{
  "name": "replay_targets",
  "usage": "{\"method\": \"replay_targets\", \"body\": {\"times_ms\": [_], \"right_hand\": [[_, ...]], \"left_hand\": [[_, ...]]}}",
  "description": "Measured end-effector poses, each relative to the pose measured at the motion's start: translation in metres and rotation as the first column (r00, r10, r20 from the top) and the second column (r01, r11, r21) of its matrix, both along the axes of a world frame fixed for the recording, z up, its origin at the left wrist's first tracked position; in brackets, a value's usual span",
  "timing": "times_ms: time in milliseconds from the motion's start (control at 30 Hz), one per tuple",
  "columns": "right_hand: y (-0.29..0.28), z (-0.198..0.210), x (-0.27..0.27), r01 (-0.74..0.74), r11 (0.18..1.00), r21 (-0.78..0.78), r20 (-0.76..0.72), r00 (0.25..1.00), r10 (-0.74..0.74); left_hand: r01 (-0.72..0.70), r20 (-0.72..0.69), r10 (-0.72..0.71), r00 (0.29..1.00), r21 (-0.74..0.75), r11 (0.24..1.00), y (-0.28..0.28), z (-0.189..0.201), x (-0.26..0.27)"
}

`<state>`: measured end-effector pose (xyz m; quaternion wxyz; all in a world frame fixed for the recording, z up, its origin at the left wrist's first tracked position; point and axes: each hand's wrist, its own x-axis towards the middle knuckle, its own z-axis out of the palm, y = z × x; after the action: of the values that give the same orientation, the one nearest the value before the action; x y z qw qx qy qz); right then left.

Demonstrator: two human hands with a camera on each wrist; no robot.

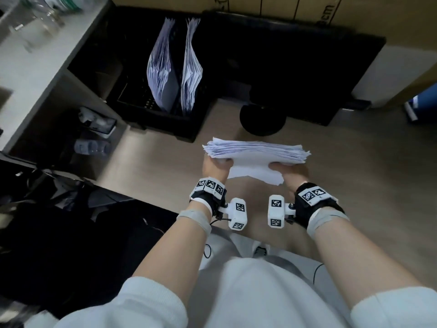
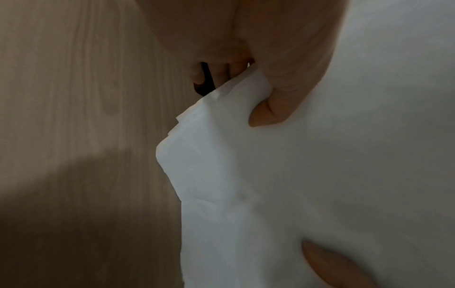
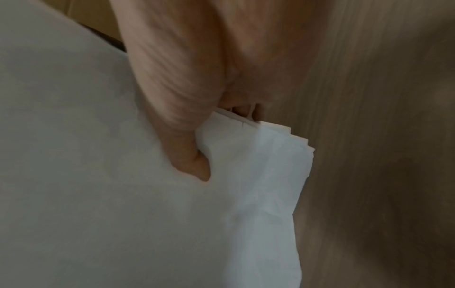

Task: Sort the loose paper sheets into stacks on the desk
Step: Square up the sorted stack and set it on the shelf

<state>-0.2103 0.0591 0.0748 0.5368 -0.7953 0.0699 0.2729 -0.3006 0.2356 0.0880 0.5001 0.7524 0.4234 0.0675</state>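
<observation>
Above the wooden surface [image 1: 354, 185]: paper stack [image 1: 256, 153], ragged-edged, left hand [image 1: 216, 168] and right hand [image 1: 292, 172] fingers pinching opposite sides; best tapped square, then lowered flat

The paper stack [image 1: 256, 153] hides both hands' fingers; glass jars [image 1: 40, 22] on the shelf blur beyond telling.

light wood-grain desk [image 1: 151, 162] carries a black file box [image 1: 165, 124] and a round black base [image 1: 262, 119].
</observation>
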Motion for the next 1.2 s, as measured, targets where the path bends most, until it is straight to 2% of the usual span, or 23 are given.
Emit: {"method": "replay_targets", "body": {"times_ms": [133,233,300,367,433,500,567,667,733,867,1033,1133,1200], "right_hand": [[0.014,0.003,0.011,0.145,0.985,0.091,-0.036,0.989,-0.142],[0.021,0.012,0.022,0.230,0.964,0.137,-0.057,0.973,-0.224],[0.026,0.009,0.024,0.193,0.968,0.160,-0.025,0.981,-0.192],[0.028,-0.002,0.020,0.131,0.986,0.107,-0.055,0.991,-0.125],[0.029,-0.009,0.018,0.108,0.991,0.081,-0.089,0.991,-0.100],[0.029,-0.010,0.018,0.084,0.995,0.049,-0.080,0.994,-0.080],[0.029,-0.006,0.019,0.074,0.996,0.056,-0.063,0.996,-0.070],[0.026,-0.001,0.017,0.096,0.991,0.091,-0.053,0.994,-0.091],[0.025,0.002,0.015,0.071,0.987,0.143,-0.024,0.997,-0.068],[0.032,0.009,0.016,0.082,0.979,0.186,0.000,0.997,-0.083],[0.040,0.014,0.023,0.151,0.975,0.165,-0.098,0.986,-0.137],[0.038,0.010,0.025,0.150,0.980,0.134,-0.102,0.985,-0.137],[0.038,0.008,0.024,0.172,0.977,0.122,-0.112,0.981,-0.159]], "left_hand": [[-0.191,0.044,0.206,0.977,-0.236,0.953,0.008,0.017,0.018],[-0.254,0.179,0.298,0.938,-0.231,0.939,0.013,0.028,0.029],[-0.284,0.188,0.322,0.928,-0.204,0.937,0.019,0.026,0.028],[-0.273,0.134,0.312,0.941,-0.248,0.930,0.019,0.021,0.023],[-0.212,0.177,0.281,0.943,-0.331,0.919,0.017,0.017,0.021],[-0.221,0.243,0.320,0.916,-0.360,0.906,0.016,0.021,0.025],[-0.261,0.248,0.364,0.898,-0.368,0.893,0.018,0.029,0.035],[-0.314,0.227,0.391,0.892,-0.312,0.897,0.022,0.040,0.054],[-0.341,0.266,0.402,0.876,-0.246,0.907,0.027,0.037,0.062],[-0.274,0.308,0.315,0.898,-0.169,0.947,0.032,0.035,0.064],[-0.131,0.319,0.256,0.913,-0.366,0.921,0.044,0.030,0.055],[-0.014,0.182,0.092,0.979,-0.390,0.921,0.057,0.001,0.040],[0.031,0.034,-0.022,0.999,-0.307,0.951,0.057,-0.017,0.033]]}}
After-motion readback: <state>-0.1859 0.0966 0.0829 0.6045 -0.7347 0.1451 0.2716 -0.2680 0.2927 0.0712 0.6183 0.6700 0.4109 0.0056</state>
